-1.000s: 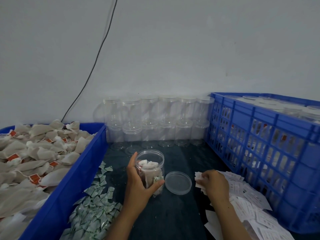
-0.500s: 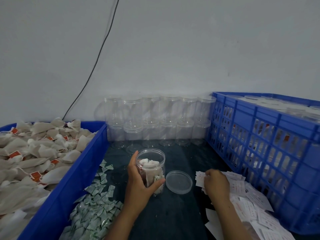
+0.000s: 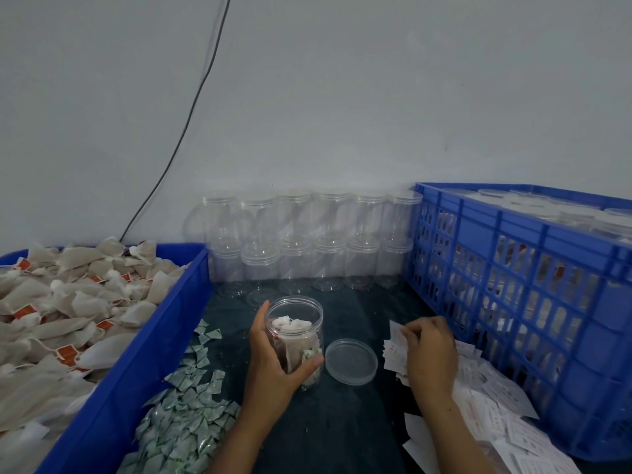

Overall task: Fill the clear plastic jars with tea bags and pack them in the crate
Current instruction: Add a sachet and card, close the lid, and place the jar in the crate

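Jar within left-hand fingers

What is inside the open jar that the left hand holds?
The open jar holds several beige tea bags and one small green-white sachet low at the front. The left hand covers its lower left side, so the content there is hidden.

A small hand-packing workroom: a bin heaped with tea bags, stacked empty clear jars against a bare wall, and a blue crate of filled jars
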{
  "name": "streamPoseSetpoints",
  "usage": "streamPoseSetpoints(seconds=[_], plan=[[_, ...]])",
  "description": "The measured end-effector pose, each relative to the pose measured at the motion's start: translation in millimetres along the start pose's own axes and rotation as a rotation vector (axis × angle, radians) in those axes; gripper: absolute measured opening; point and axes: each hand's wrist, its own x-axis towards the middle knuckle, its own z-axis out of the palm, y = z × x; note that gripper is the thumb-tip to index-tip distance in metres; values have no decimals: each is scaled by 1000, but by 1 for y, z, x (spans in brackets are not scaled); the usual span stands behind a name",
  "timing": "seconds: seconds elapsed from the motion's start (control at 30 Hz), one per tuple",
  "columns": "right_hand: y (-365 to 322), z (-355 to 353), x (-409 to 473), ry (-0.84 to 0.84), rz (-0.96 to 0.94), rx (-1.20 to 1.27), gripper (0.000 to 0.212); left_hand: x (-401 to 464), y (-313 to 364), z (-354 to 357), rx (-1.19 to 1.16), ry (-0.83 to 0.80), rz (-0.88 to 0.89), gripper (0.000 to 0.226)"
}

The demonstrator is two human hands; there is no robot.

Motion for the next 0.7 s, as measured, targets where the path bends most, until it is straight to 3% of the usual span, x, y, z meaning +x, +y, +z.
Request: streamPoseSetpoints(seconds=[0.13,0.27,0.4,0.5,0.6,0.7], plan=[[-21,-9,-2,111,-71,233,12,0,-5,0,29,-11,7,124],[-46,-17,-6,19,67,633,14,0,-8,1,25,-9,-24,128],[-87,-27,-10,-98,-42,844,18,1,-9,0,-2,-13,-66,110],[-114,-25,-10,-285,-155,772,13,1,-7,1,-22,-2,-86,106],[-132,-16,-8,-485,-190,513,15,2,-7,1,-10,6,-82,108],[-140,-6,-4,-502,-313,182,13,2,-9,2,1,11,-74,109]])
